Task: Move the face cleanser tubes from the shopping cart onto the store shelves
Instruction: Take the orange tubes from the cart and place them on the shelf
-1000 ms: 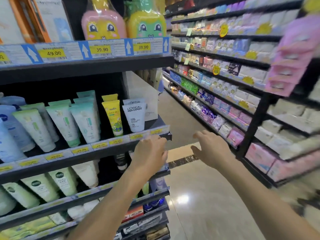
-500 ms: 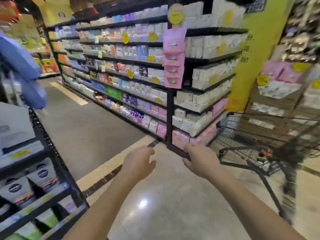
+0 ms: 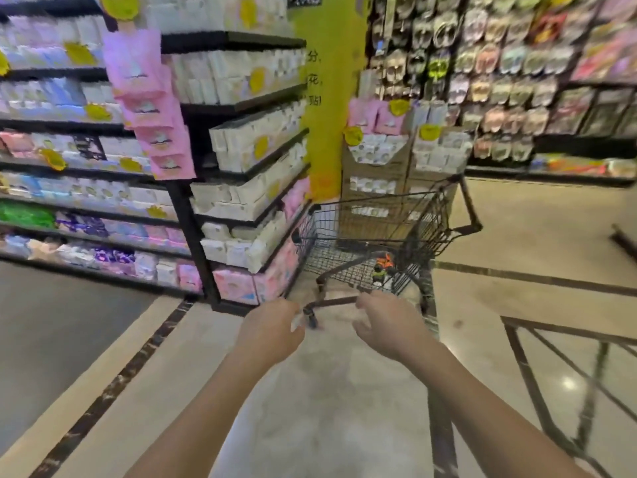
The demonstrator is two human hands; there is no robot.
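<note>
A black wire shopping cart [image 3: 427,215] stands ahead of me on the pale floor. In its basket lie small items, one orange [image 3: 384,261] and one dark green [image 3: 378,270]; blur hides what they are. My left hand [image 3: 270,331] and my right hand [image 3: 389,324] are both stretched out toward the cart, short of its near end. Each hand's fingers hang loosely curled and hold nothing. The cleanser shelf is out of view.
A black shelf unit [image 3: 193,232] packed with white and pink packs stands left of the cart, its corner close to the cart's side. A yellow pillar [image 3: 327,98] and cardboard displays [image 3: 379,174] stand behind. Hanging goods cover the right wall [image 3: 517,63]. Open floor lies on the right.
My view has swung right, from the cleanser shelf to the cart. The cart now lies in front of both hands, which stay empty and stretched out.
</note>
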